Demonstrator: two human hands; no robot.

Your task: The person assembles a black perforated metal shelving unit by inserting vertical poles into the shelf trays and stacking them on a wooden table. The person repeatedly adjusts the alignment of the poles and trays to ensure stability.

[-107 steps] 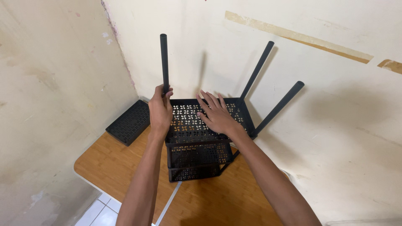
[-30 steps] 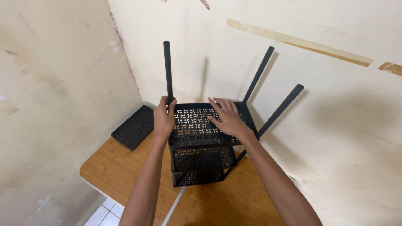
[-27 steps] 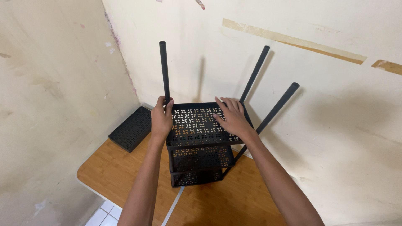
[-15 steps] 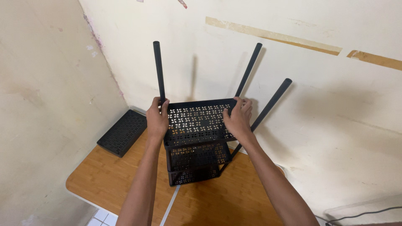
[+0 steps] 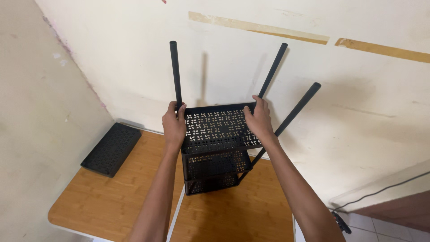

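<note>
A black metal rack with perforated shelves (image 5: 215, 130) stands on a wooden table (image 5: 116, 197), three black poles rising from its top corners. My left hand (image 5: 174, 125) grips the left side of the top shelf at the foot of the left pole (image 5: 174, 71). My right hand (image 5: 259, 120) holds the top shelf's right rear corner, by the foot of the far right pole (image 5: 273, 71). A third pole (image 5: 298, 110) sticks up at the near right, just beside my right wrist. Two lower shelves show beneath the top one.
A separate black perforated shelf panel (image 5: 109, 149) lies flat at the table's far left corner. Cream walls close in behind and on the left. A dark cable (image 5: 380, 190) runs along the wall at lower right, above tiled floor.
My right hand slid from lying flat on the top shelf to gripping its right rear corner. The view swung right, and the rack now sits a little further right on the table.
</note>
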